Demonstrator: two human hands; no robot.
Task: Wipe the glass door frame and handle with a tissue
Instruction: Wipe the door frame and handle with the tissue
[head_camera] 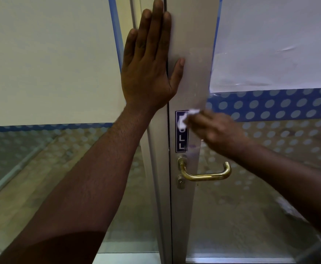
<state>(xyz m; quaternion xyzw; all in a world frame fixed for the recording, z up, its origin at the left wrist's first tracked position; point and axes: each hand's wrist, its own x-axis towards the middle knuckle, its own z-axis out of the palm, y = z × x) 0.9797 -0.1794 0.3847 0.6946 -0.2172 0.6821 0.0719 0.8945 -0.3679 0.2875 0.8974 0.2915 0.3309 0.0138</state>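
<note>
Fingers [203, 119] — blurred, seemingly pinching tissue [186, 117] — at door frame [192, 54] edge, above handle [205, 173].

The door frame [192, 54] is pale grey-beige. On it a dark navy sign [181, 139] carries white letters, its top hidden by a white tissue [186, 117]. The handle [205, 173] is shiny brass-gold. Both glass panes bear a blue band [270, 104] of pale dots, with fainter frosted dots below. A sheet [274, 44] over the right pane looks greyish-white, perhaps paper.
</note>
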